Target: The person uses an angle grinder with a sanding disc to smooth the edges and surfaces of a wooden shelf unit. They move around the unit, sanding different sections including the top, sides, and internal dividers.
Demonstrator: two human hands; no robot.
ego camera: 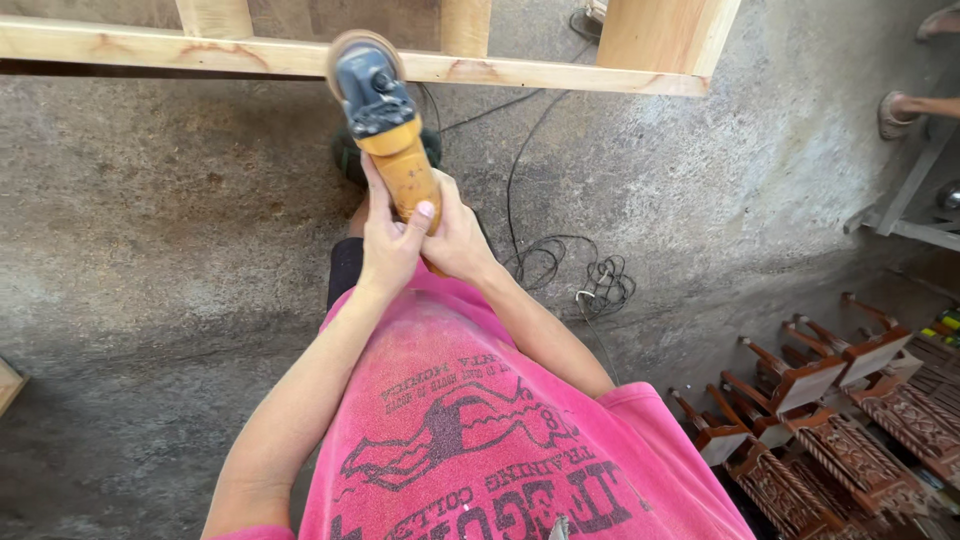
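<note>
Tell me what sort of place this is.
Probably a woodworking or furniture workshop: a pale timber frame being worked with a yellow sander, carved wooden chair parts stacked nearby, and a bare concrete floor.

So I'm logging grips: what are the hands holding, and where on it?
Both the left hand and the right hand grip the grinder by the rear of its orange body.
</note>
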